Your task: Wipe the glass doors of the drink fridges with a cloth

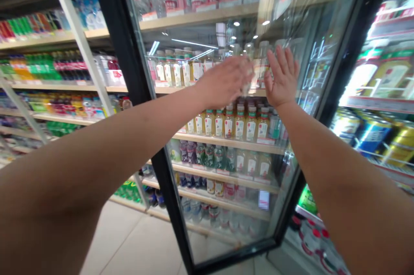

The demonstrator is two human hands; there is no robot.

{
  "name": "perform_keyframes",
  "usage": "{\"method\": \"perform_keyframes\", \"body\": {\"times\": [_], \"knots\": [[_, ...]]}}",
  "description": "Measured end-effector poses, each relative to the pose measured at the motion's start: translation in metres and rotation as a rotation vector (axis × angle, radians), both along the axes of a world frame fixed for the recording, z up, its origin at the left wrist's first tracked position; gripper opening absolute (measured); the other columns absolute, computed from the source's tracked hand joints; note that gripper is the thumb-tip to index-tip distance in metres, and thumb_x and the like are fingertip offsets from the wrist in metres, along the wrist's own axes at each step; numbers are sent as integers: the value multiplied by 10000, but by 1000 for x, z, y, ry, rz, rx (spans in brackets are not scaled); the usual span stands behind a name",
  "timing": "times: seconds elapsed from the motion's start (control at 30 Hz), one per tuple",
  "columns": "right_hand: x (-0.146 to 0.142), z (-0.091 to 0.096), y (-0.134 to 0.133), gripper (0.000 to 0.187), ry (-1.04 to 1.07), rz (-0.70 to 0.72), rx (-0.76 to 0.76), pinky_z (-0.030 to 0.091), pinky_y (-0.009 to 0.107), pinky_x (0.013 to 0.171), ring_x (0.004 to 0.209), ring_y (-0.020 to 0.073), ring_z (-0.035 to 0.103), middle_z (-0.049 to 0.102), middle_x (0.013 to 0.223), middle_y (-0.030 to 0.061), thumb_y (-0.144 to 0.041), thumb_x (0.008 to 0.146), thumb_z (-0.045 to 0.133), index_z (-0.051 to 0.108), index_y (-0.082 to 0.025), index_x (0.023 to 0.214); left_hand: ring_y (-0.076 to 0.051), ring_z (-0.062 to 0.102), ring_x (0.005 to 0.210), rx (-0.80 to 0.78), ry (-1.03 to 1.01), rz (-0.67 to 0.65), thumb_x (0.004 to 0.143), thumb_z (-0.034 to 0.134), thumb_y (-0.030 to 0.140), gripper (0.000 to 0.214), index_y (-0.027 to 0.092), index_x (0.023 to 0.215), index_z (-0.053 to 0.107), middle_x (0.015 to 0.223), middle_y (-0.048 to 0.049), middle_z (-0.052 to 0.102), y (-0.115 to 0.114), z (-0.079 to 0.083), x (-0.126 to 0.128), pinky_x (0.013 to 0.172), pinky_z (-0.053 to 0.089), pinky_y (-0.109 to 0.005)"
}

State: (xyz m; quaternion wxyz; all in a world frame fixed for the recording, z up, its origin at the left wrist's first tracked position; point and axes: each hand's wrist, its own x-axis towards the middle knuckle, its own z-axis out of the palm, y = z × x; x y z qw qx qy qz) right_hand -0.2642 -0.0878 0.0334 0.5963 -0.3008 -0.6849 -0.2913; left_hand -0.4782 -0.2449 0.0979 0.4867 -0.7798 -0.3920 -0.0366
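A glass door (pixel 226 232) in a black frame stands swung out in front of me, tilted in my view. My right hand (pixel 283 77) is raised at the pane, fingers stretched out and thumb apart, with nothing seen in it. To its left, my left hand (pixel 224 80) reaches across the pane, its fingers smeared by motion. Whether the left fingers hold anything I cannot make out. Both hands appear at or close to the glass; exact contact is unclear. Through the pane and among its reflections show bottles of yellow drink (pixel 229 123) with green caps.
On the left, open shelves (pixel 71 83) carry rows of bottled drinks, with a white upright (pixel 80 42) in front. The lit cooler (pixel 384 103) at right holds bottles and cans. A small white label (pixel 264 200) shows low on the pane. Pale floor tiles (pixel 129 240) lie below.
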Motion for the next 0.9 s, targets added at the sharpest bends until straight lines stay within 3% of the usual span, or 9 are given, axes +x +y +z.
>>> {"method": "perform_keyframes", "body": {"times": [0.1,0.23,0.3,0.47,0.53,0.63,0.7,0.83,0.9], "knots": [[-1,0,0,579,3,30,12,133,485,1310,1589,185,192,236,1687,-146,-577,1049,179,316,-439,1595,-220,102,1576,-97,184,-19,1028,320,311,607,226,1628,344,1687,54,245,-2,0,-3,1326,86,-490],[-1,0,-2,593,-15,28,35,186,563,1279,1578,242,234,320,1681,-21,-537,1063,220,392,-314,1585,-275,82,1582,355,-298,54,983,325,317,689,240,1665,263,1690,46,220,-14,24,-16,1306,113,-577],[0,0,-2,575,-14,22,44,181,543,1283,1580,232,227,314,1683,-24,-525,1070,231,372,-331,1592,-301,61,1581,434,-401,49,983,375,332,712,212,1671,238,1703,23,167,-14,21,-19,1296,136,-595],[2,0,-2,578,-30,15,83,206,568,1268,1574,248,245,331,1677,16,-518,1080,244,381,-293,1595,-246,76,1580,-10,148,-45,1022,400,314,626,205,1634,325,1702,18,202,-3,-4,-13,1323,96,-515],[2,0,0,567,-19,26,85,193,551,1274,1575,235,242,325,1679,-5,-514,1077,251,377,-314,1593,-250,117,1577,-5,140,-47,1026,330,323,613,210,1628,348,1703,26,186,-3,2,-12,1324,61,-522],[1,0,3,540,7,44,72,152,493,1292,1582,186,214,288,1682,-101,-511,1062,256,333,-418,1588,-285,127,1577,294,-255,-40,981,323,338,681,273,1658,286,1696,79,162,-3,15,-10,1309,73,-561],[0,0,2,549,5,42,64,155,507,1291,1582,193,213,292,1682,-100,-512,1054,256,343,-405,1586,-306,99,1579,383,-382,-54,962,372,325,705,259,1659,293,1703,60,144,0,11,-7,1302,95,-570],[-1,0,-3,566,-9,31,54,174,531,1284,1580,211,224,312,1681,-29,-501,1062,254,373,-326,1587,-254,116,1580,40,83,-85,1027,393,309,593,191,1608,391,1704,-3,202,10,-13,-1,1323,113,-493],[-1,0,-4,557,-3,31,52,169,519,1288,1577,205,230,312,1680,-33,-502,1067,253,368,-340,1587,-231,160,1574,-26,224,-73,1065,349,295,558,191,1612,378,1696,-11,234,9,-13,-3,1326,114,-495]]}}
